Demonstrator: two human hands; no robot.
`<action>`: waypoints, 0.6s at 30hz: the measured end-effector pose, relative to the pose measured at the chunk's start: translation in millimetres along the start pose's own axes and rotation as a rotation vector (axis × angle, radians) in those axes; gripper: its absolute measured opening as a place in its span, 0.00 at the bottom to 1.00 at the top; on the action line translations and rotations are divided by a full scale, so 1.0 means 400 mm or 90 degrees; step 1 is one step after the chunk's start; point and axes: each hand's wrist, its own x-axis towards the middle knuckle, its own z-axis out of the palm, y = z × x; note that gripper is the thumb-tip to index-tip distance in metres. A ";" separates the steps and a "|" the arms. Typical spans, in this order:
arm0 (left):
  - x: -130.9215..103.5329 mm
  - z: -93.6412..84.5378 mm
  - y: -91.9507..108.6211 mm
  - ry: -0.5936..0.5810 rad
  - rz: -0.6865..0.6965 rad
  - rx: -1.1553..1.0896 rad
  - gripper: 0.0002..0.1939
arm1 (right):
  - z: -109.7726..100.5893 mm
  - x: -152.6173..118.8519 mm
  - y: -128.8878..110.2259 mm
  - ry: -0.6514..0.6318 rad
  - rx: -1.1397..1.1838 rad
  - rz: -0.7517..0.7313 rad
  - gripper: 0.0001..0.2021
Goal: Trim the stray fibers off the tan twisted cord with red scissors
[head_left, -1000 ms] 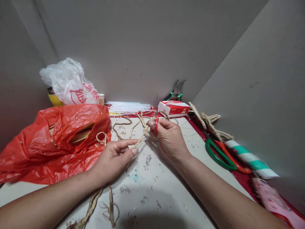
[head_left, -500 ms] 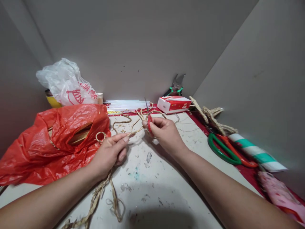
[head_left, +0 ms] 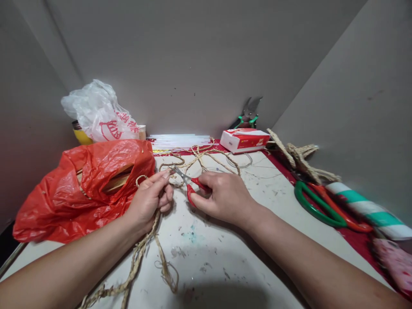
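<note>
My right hand (head_left: 225, 195) grips a small pair of red-handled scissors (head_left: 189, 182), its blades parted and pointing left. The blade tips are close to the fingertips of my left hand (head_left: 151, 195), which pinches a braided straw cord. Part of that straw cord (head_left: 137, 262) hangs below my left hand onto the table toward the near edge, with a frayed loose end beside it. More of the braid loops across the far part of the table. Exactly where the cord lies between the blades is too small to make out.
On the left lies a red plastic bag (head_left: 96, 214) with wooden pieces, a white plastic bag (head_left: 109, 116) behind it. Clear sticks (head_left: 180, 140), a tissue pack (head_left: 244, 140) and pruning shears (head_left: 249, 113) line the back. At right are large green-and-orange handles (head_left: 322, 210) and a striped roll (head_left: 370, 210).
The scissors have turned from pointing up to pointing left, and their blades have opened near my left fingertips. The camera view has shifted slightly left.
</note>
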 end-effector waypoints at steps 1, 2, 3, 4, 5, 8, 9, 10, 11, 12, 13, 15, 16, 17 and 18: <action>0.000 0.001 0.001 0.004 0.010 0.004 0.08 | -0.001 0.000 -0.003 -0.007 -0.027 0.005 0.13; 0.000 0.002 0.002 0.006 0.018 0.011 0.09 | -0.002 0.000 -0.005 -0.010 -0.049 0.009 0.13; -0.001 0.004 0.002 0.009 0.024 0.020 0.09 | -0.002 0.001 -0.006 -0.013 -0.067 0.011 0.13; -0.002 0.005 0.003 0.012 0.028 0.028 0.10 | -0.002 0.001 -0.007 -0.015 -0.081 0.013 0.13; -0.003 0.007 0.003 0.017 0.031 0.035 0.10 | -0.003 0.001 -0.008 -0.017 -0.092 0.014 0.14; -0.005 0.011 0.002 0.032 0.027 0.047 0.10 | -0.003 0.000 -0.010 -0.029 -0.109 0.018 0.15; -0.005 0.011 0.001 0.033 0.024 0.051 0.10 | -0.004 -0.001 -0.011 -0.034 -0.112 0.019 0.15; -0.005 0.011 0.000 0.031 0.021 0.055 0.10 | -0.004 -0.002 -0.012 -0.039 -0.115 0.018 0.16; -0.004 0.010 -0.002 0.031 0.021 0.059 0.10 | -0.004 -0.003 -0.013 -0.043 -0.119 0.016 0.16; -0.004 0.010 -0.003 0.033 0.023 0.062 0.11 | -0.004 -0.003 -0.013 -0.047 -0.122 0.014 0.16; -0.003 0.009 -0.004 0.036 0.025 0.064 0.11 | -0.004 -0.004 -0.014 -0.053 -0.124 0.012 0.16; -0.001 0.008 -0.006 0.044 0.029 0.065 0.10 | -0.004 -0.003 -0.014 -0.071 -0.116 0.014 0.16; 0.000 0.007 -0.006 0.047 0.029 0.066 0.10 | -0.004 -0.002 -0.014 -0.084 -0.108 0.018 0.16; 0.000 0.007 -0.006 0.050 0.028 0.067 0.10 | -0.004 0.000 -0.013 -0.097 -0.097 0.022 0.16; 0.001 0.007 -0.005 0.051 0.026 0.068 0.11 | -0.005 0.001 -0.012 -0.108 -0.086 0.025 0.15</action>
